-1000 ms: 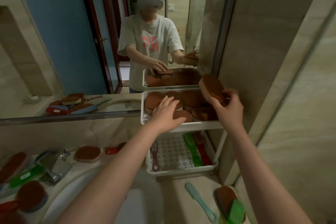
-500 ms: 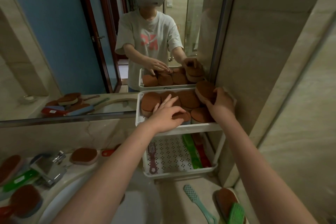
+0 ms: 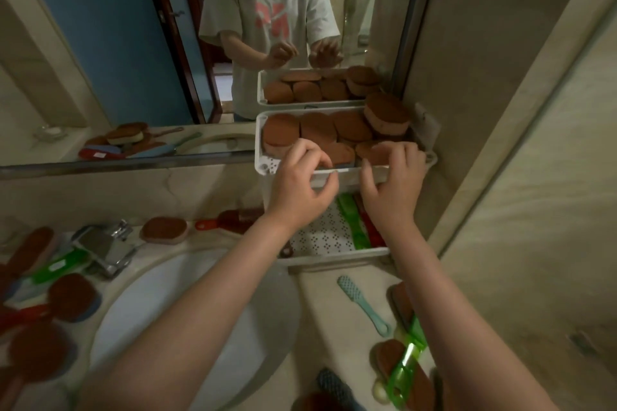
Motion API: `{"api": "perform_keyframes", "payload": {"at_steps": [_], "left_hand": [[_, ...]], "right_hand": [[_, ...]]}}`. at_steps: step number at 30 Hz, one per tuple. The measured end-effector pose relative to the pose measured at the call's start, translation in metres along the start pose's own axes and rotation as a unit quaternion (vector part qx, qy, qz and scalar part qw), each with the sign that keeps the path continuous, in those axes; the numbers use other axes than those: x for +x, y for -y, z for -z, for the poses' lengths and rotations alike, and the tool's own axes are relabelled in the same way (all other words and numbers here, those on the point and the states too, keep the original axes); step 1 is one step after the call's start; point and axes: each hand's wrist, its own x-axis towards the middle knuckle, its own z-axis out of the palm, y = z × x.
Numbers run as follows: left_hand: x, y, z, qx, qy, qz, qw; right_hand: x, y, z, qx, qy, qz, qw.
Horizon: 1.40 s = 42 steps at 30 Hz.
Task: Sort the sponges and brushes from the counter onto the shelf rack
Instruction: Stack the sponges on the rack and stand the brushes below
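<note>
Teal brush, head toward shelf rack

Both arms bare, reaching fwd & up, side by side. L forearm comes in on a slant from lower left; R forearm runs straighter, from lower right. L hand back-up, fingers loosely curled, thumb tip near index tip, nothing btwn them. R hand just beside it, not touching, palm down, its fingers spread & bent downward. Both hands hold nothing. Wrists approx level.
</note>
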Motion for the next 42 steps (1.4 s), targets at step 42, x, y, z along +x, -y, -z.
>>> {"api": "perform_keyframes", "payload": {"at_steps": [42], "left_hand": [[-0.188,0.081,-0.027,-0.045,0.285,0.519,0.804]], "right_hand": [[-0.182,-0.064,-0.081,-0.104,0.55,-0.284,0.779]]}}
